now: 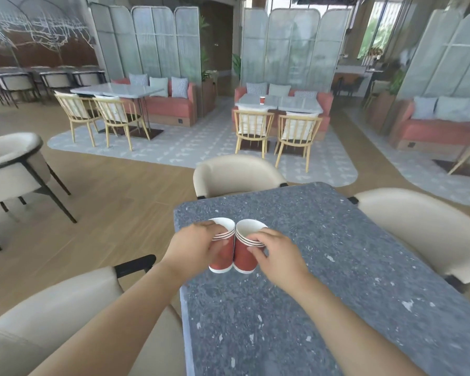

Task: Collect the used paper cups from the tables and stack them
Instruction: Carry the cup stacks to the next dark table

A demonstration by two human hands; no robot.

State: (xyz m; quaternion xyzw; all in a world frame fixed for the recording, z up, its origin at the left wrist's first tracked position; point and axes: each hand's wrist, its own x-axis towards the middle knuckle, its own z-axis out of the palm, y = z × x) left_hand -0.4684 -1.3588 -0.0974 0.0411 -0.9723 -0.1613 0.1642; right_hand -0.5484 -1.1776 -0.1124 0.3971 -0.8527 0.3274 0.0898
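The left hand (198, 246) covers part of the left cup (223, 248); the right hand (278, 253) hides the right cup's (246, 251) side. The far cup (262, 100) is too small to read.

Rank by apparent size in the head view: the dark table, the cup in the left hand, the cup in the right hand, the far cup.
1. Dark table.
2. Left-hand cup and right-hand cup: alike, unranked.
3. Far cup: smallest, though distance likely explains it.
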